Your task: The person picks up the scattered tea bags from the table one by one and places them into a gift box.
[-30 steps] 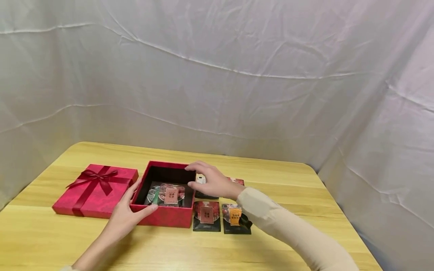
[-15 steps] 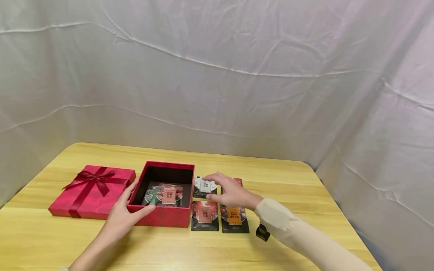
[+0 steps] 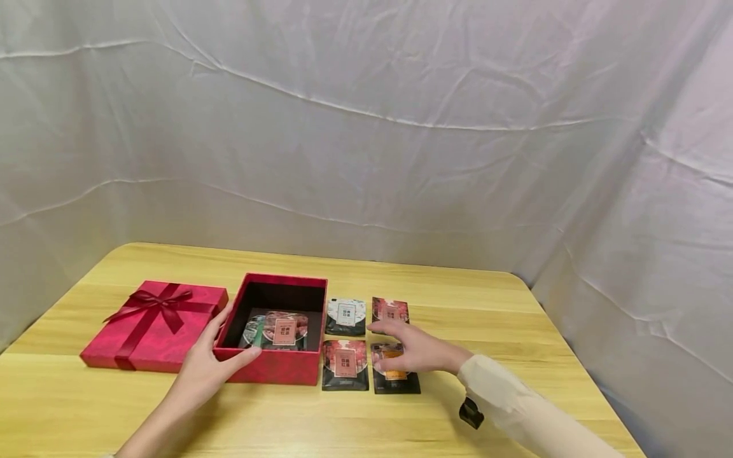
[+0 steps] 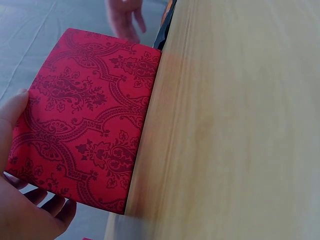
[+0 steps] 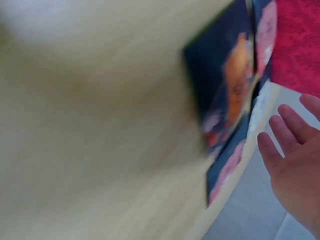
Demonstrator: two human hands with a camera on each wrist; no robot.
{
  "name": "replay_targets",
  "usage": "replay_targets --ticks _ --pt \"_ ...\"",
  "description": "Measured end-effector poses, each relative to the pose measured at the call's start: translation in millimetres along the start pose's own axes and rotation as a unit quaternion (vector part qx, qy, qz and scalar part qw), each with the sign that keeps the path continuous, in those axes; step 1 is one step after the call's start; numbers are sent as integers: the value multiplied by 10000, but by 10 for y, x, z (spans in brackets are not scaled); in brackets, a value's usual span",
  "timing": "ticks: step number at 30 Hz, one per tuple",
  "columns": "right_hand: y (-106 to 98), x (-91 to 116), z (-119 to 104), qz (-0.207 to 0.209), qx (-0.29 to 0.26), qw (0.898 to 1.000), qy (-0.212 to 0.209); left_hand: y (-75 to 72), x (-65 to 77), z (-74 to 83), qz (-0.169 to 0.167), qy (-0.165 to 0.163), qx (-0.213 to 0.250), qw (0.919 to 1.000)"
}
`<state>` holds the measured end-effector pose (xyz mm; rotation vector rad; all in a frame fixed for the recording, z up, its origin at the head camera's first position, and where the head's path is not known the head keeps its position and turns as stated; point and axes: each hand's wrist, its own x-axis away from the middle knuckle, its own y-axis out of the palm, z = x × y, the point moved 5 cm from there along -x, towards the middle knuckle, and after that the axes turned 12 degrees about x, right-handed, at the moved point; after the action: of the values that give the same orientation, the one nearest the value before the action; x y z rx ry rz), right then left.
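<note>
My left hand (image 3: 209, 366) grips the front left corner of an open red gift box (image 3: 275, 369), thumb at the front rim and fingers along the left side. The left wrist view shows the patterned box wall (image 4: 85, 120) between thumb and fingers. Inside the box lie overlapping tea sachets, the top one a pink-labelled sachet (image 3: 286, 331). My right hand (image 3: 420, 350) hovers with spread fingers over an orange-labelled tea sachet (image 3: 396, 385), partly covering it, and holds nothing. Behind that is a red-and-pink sachet (image 3: 390, 310). A white-labelled sachet (image 3: 346, 315) and another pink-labelled sachet (image 3: 345, 366) lie beside the box.
The red box lid (image 3: 154, 324), tied with a dark red ribbon bow (image 3: 166, 302), lies left of the box. Everything stands on a yellow wooden table (image 3: 458, 299). A pale cloth (image 3: 343, 127) hangs behind and at the sides. A black strap piece (image 3: 471, 413) hangs at my right sleeve.
My right hand has moved right, from the box's right rim past the white-labelled sachet to above the orange-labelled one, uncovering the sachets behind. The left hand stays on the box.
</note>
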<state>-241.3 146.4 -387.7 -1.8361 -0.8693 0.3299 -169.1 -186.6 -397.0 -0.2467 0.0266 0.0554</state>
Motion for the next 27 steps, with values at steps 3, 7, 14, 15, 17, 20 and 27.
replay_targets --ticks 3,7,14,15,17,20,27 --pt "47 74 78 -83 7 10000 39 -1 2 1 6 1 8 10000" --pt "82 177 180 -13 46 9999 140 1 3 5 5 -8 -22 10000" --pt "111 311 339 119 68 9993 351 2 0 4 0 -39 -24 10000" --pt "113 325 352 127 80 9993 352 2 0 3 -1 -43 -24 10000" --pt "117 352 366 109 114 9992 365 1 -1 0 -2 -41 -35 10000" --pt "133 377 375 48 126 9994 323 1 -2 -3 -1 -39 -46 10000" --pt "175 402 356 -71 192 9995 248 1 -1 2 -3 -44 -33 10000"
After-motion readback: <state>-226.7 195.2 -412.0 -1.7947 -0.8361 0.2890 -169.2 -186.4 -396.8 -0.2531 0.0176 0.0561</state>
